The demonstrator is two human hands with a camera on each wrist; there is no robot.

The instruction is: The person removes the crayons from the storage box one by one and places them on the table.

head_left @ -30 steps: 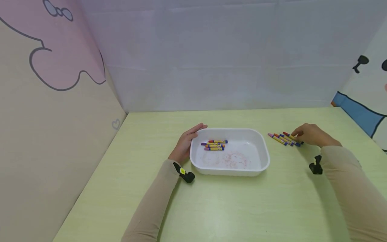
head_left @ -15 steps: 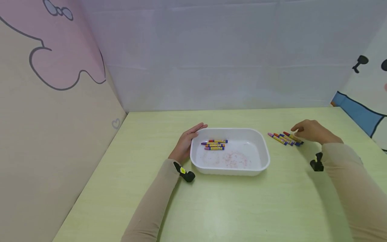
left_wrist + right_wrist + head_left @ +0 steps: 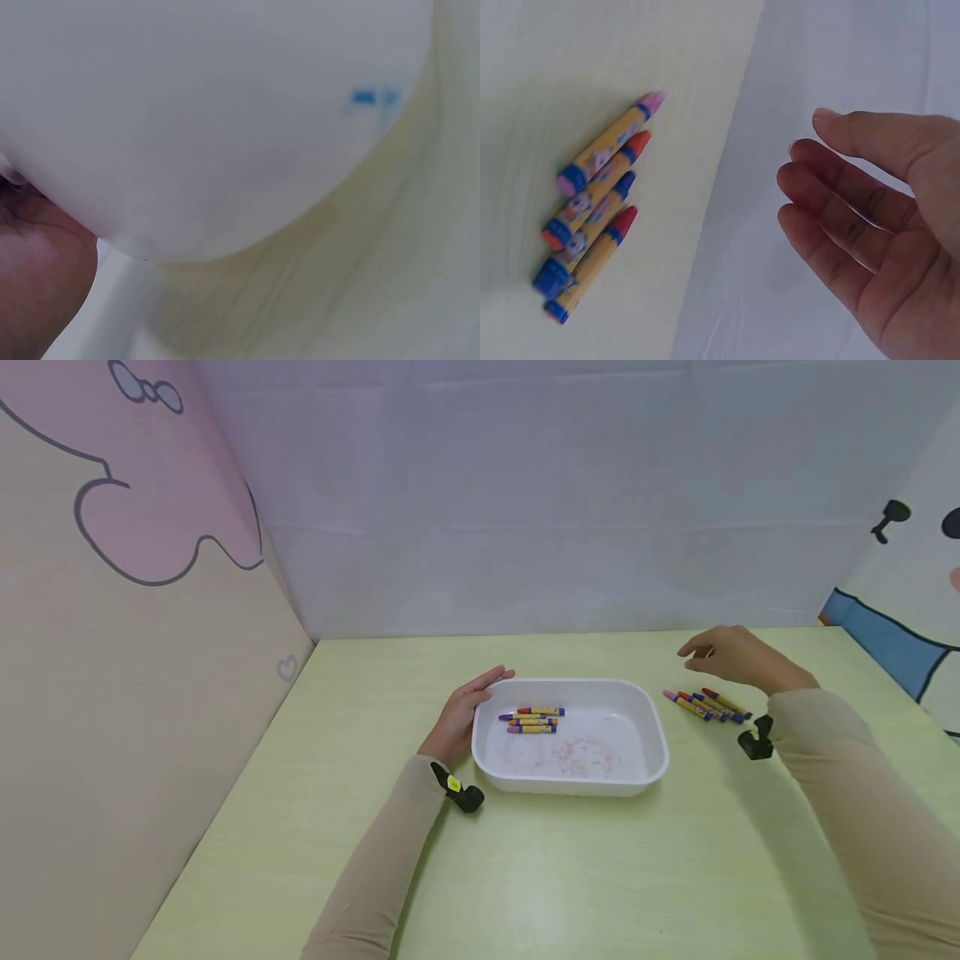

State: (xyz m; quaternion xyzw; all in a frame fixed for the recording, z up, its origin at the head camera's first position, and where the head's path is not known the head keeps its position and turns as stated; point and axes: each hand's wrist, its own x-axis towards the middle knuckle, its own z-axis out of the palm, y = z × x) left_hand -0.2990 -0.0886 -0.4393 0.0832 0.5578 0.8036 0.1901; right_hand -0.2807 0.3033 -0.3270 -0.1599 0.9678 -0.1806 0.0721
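Note:
A white plastic tray [image 3: 570, 787] stands on the table, and a group of crayons [image 3: 531, 722] with yellow wrappers lies side by side in its left half. My left hand [image 3: 455, 718] rests against the tray's left end, its fingers extended along the outside. The left wrist view shows the palm's edge beside the white tray wall [image 3: 210, 135]; the fingers are hidden there. My right hand [image 3: 738, 657] is above the table, just behind a slanted row of crayons [image 3: 707, 704]. In the right wrist view these crayons [image 3: 592, 202] have pink, orange, blue and red tips, and the relaxed hand [image 3: 877, 225] holds nothing.
The pale green table [image 3: 570, 877] meets a light fabric wall [image 3: 525, 527] at the back. Side panels with printed drawings stand left [image 3: 165, 610] and right [image 3: 900, 577]. Reddish crayon marks [image 3: 585, 756] stain the tray's floor.
My right hand has let go of the red-tipped crayon, lifted off the row and moved back and to the left. The left hand and the tray have stayed in place.

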